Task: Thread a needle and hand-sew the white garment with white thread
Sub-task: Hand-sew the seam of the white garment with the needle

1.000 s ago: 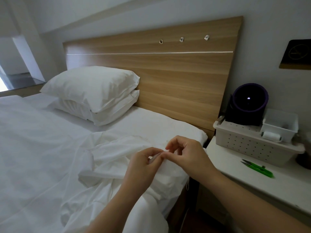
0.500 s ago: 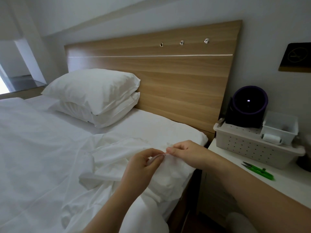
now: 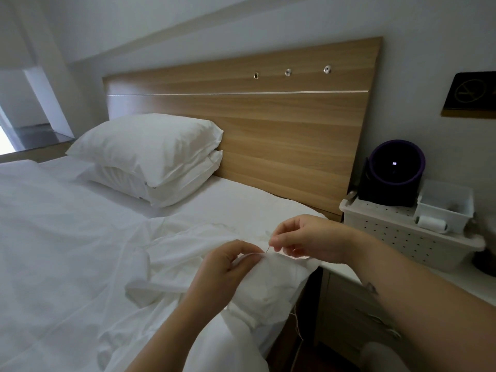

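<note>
The white garment (image 3: 271, 288) lies bunched on the bed's right edge. My left hand (image 3: 225, 267) pinches a fold of it between thumb and fingers. Just right of that fold, my right hand (image 3: 308, 241) pinches a thin needle (image 3: 268, 247) at the cloth's edge, tip toward the fabric. A strand of white thread (image 3: 296, 322) hangs down beside the bed under the garment. A spool of white thread (image 3: 432, 224) rests on the perforated basket.
A white perforated basket (image 3: 397, 237) stands on the nightstand (image 3: 456, 288) at right, carrying a dark round device (image 3: 394, 173) and a small white bin (image 3: 445, 202). Two stacked pillows (image 3: 150, 154) lean on the wooden headboard (image 3: 268, 116).
My right hand has lifted slightly and drawn back to the right with the needle. The camera has tilted down a little. My left hand keeps its hold on the fold.
</note>
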Tool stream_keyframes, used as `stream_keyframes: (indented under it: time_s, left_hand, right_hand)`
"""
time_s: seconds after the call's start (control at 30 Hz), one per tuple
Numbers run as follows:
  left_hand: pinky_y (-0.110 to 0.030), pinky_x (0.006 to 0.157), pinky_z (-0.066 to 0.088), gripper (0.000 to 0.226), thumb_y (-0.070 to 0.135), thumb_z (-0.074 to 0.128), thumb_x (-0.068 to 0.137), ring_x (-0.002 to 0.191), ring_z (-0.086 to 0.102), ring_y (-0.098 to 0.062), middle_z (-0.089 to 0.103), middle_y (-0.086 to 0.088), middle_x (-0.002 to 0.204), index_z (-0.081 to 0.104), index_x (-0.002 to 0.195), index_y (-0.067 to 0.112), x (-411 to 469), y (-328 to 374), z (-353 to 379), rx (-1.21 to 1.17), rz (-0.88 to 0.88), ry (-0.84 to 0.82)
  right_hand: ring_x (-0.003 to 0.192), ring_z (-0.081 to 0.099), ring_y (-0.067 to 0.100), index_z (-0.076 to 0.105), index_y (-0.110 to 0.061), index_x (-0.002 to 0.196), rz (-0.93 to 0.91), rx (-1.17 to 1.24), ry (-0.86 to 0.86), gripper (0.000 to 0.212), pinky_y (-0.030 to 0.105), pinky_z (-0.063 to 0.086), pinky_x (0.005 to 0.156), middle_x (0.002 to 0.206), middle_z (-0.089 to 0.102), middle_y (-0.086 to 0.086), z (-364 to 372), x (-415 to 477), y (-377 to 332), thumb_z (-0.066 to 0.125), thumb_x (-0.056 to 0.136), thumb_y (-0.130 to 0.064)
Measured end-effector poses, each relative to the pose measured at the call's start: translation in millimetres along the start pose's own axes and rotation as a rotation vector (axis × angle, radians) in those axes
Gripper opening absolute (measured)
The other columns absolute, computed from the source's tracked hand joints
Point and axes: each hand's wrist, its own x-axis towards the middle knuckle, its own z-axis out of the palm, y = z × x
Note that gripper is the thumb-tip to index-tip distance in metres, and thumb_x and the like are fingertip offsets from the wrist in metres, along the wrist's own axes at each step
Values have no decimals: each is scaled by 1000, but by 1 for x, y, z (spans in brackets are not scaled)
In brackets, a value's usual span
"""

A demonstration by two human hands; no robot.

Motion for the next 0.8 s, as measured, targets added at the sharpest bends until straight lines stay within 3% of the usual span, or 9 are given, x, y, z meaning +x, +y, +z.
stream_keyframes:
  time_s: [0.1,0.2,0.27,0.33,0.4,0.43,0.53,0.6,0.8]
  left_hand:
    - [-11,77,43,20,17,65,90,85,63,4,70,22,85,70,82,36,1,1,0,-2,-2,-4]
    - [-9,73,41,23,15,64,91,78,60,7,68,25,80,69,79,35,0,3,-1,-4,-15,-32]
    - [-8,71,39,24,15,63,91,73,58,9,66,27,75,68,78,34,-1,4,-2,-2,-31,-48]
    - [-8,70,38,23,15,63,91,71,57,9,65,27,73,67,78,34,-2,4,-2,3,-39,-58]
    - [-8,70,39,22,16,63,92,71,57,9,66,26,73,68,79,33,-2,4,-3,-12,-42,-61]
    - [-9,71,39,22,16,63,92,71,58,8,66,25,74,68,79,33,-1,4,-3,-25,-45,-64]
    - [-10,73,41,22,17,62,93,73,58,7,67,22,75,68,79,32,-1,5,-3,-51,-47,-89]
    - [-12,74,42,22,16,61,93,75,59,5,67,21,76,68,79,32,0,5,-3,-61,-44,-98]
    - [-14,71,42,22,17,60,93,70,57,4,65,19,72,67,77,31,1,5,-5,-70,-71,-120]
  right_hand:
    - [58,57,9,60,-7,96,-8,269,35,10,19,41,55,82,71,2,15,1,-1,55,95,-15]
    - [61,68,19,49,-1,93,-53,785,161,18,19,49,48,83,71,13,23,1,-11,38,103,-12]
    - [78,71,29,48,-2,93,-151,963,351,20,31,59,64,85,69,16,16,4,-18,35,104,-13]
    - [91,66,30,48,-7,96,-272,620,562,15,36,55,79,83,69,9,7,8,-19,38,103,-15]
    - [81,61,28,50,-15,91,-427,-133,697,11,34,50,79,76,69,-2,-3,10,-11,44,101,-18]
    - [80,59,25,49,-18,88,-498,-476,682,12,39,47,92,74,66,-6,-9,12,-4,45,100,-19]
    - [78,49,12,45,-21,87,-499,-1133,562,12,49,2,119,74,52,-10,-21,18,11,45,99,-25]
    - [71,49,16,47,-18,92,-475,-1335,526,13,46,-2,117,73,53,-2,-26,20,16,42,100,-27]
    - [69,47,22,31,-19,91,-268,-1468,681,14,38,24,105,64,48,-2,-65,20,3,30,104,-23]
